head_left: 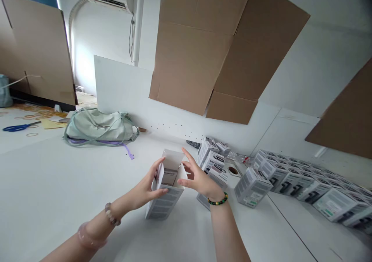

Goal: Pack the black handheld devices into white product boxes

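While the left hand (147, 182) is clasping the open white box (166, 190) from its left side, fingers curling around it, the right hand (198, 178) is hanging spread, just right of the box's upper flaps; any contact is unclear. The box is sitting between the hands, above the white table (58, 188), its long axis running near to far and its open end pointing far. Rows of printed boxes (293, 184) are lying off to the right.

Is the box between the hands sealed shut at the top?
No, the white product box gripped by the left hand stands open at the top, with its flaps raised.
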`<move>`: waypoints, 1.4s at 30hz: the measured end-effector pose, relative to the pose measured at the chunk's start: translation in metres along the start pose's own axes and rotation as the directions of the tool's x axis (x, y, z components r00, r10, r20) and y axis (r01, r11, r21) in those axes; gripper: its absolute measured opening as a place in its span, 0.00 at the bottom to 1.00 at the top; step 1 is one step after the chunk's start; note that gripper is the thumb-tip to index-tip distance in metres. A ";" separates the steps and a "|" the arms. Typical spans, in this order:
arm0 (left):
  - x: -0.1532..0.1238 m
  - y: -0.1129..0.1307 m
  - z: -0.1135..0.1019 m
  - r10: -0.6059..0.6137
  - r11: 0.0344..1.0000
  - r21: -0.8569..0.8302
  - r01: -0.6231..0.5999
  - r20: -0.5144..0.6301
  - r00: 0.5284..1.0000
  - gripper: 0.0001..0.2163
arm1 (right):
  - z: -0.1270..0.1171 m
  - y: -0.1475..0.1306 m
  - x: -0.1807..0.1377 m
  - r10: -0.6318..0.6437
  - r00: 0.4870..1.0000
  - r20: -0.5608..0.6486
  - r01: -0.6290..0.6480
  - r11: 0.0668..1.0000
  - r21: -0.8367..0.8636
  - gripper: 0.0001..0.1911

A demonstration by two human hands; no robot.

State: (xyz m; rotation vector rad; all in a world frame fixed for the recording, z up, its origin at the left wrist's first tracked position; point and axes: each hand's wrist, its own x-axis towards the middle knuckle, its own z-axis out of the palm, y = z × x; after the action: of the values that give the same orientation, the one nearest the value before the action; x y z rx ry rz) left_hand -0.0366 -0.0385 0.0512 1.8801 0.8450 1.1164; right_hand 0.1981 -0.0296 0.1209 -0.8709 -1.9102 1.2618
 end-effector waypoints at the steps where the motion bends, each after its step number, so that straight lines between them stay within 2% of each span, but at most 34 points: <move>1: 0.001 -0.004 0.001 -0.004 1.000 -0.026 0.004 -0.007 1.000 0.41 | 0.001 0.004 0.004 0.004 1.000 -0.023 -0.004 1.000 -0.002 0.53; 4: 0.004 -0.018 0.006 -0.020 0.996 -0.083 0.023 0.043 0.999 0.48 | 0.008 0.021 0.019 -0.016 0.979 -0.202 0.021 1.000 0.022 0.51; 6: 0.006 -0.027 0.010 -0.034 0.993 -0.111 0.045 0.100 0.994 0.52 | 0.016 0.035 0.029 -0.032 0.962 -0.271 0.057 0.995 0.084 0.53; 8: 0.008 -0.033 0.012 -0.066 0.985 -0.155 0.081 0.101 0.993 0.50 | 0.025 0.047 0.038 -0.069 0.960 -0.272 0.105 0.987 0.122 0.52; 11: 0.010 -0.034 0.012 -0.166 0.966 -0.194 0.170 0.041 0.985 0.44 | 0.031 0.050 0.040 -0.084 0.943 -0.323 0.105 0.993 0.045 0.46; 13: 0.010 -0.032 0.011 -0.223 0.957 -0.189 0.220 0.002 0.975 0.43 | 0.024 0.038 0.032 -0.141 0.904 -0.403 0.114 0.989 -0.091 0.41; 14: 0.011 -0.031 0.010 -0.240 0.954 -0.187 0.234 -0.010 0.971 0.43 | 0.017 0.028 0.026 -0.209 0.876 -0.435 0.123 0.968 -0.216 0.37; 15: 0.011 -0.030 0.010 -0.250 0.952 -0.189 0.242 -0.017 0.968 0.43 | 0.008 0.018 0.019 -0.285 0.847 -0.449 0.109 0.919 -0.378 0.33; 16: 0.011 -0.030 0.009 -0.257 0.949 -0.193 0.249 -0.018 0.966 0.43 | -0.004 0.009 0.013 -0.349 0.826 -0.443 0.051 0.829 -0.557 0.28; 17: 0.011 -0.030 0.009 -0.262 0.947 -0.197 0.254 -0.016 0.965 0.43 | -0.016 0.001 0.007 -0.347 0.824 -0.448 -0.063 0.729 -0.681 0.26; 19: 0.011 -0.030 0.009 -0.266 0.943 -0.208 0.259 -0.008 0.964 0.43 | -0.042 -0.007 0.001 -0.170 0.851 -0.498 -0.343 0.538 -0.770 0.34; 21: 0.011 -0.030 0.010 -0.263 0.942 -0.213 0.260 0.014 0.965 0.43 | -0.063 -0.003 0.002 0.054 0.838 -0.542 -0.512 0.416 -0.751 0.43; 23: 0.011 -0.030 0.011 -0.258 0.943 -0.212 0.258 0.028 0.966 0.43 | -0.078 0.007 0.007 0.193 0.816 -0.544 -0.574 0.383 -0.724 0.42; 25: 0.011 -0.028 0.012 -0.257 0.945 -0.204 0.256 0.024 0.966 0.43 | -0.083 0.014 0.010 0.256 0.803 -0.539 -0.596 0.379 -0.708 0.36; 28: 0.011 -0.024 0.013 -0.261 0.948 -0.188 0.258 0.011 0.965 0.42 | -0.077 0.016 0.005 0.265 0.797 -0.543 -0.604 0.371 -0.705 0.29; 32: 0.011 -0.020 0.013 -0.289 0.941 -0.180 0.287 0.016 0.957 0.42 | -0.062 0.011 -0.007 0.186 0.790 -0.584 -0.608 0.355 -0.710 0.16; 34: 0.011 -0.020 0.013 -0.288 0.942 -0.181 0.284 0.006 0.958 0.42 | -0.061 0.011 -0.010 0.170 0.782 -0.599 -0.617 0.339 -0.710 0.12; 42: 0.012 -0.018 0.012 -0.277 0.949 -0.153 0.277 0.017 0.961 0.42 | -0.082 0.020 -0.010 0.145 0.731 -0.667 -0.678 0.264 -0.686 0.14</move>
State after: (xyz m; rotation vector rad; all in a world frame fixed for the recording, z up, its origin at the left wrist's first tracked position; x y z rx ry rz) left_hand -0.0239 -0.0229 0.0363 1.5759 0.9634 0.9818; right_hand 0.2743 0.0079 0.1251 -2.2031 -1.8744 -0.0623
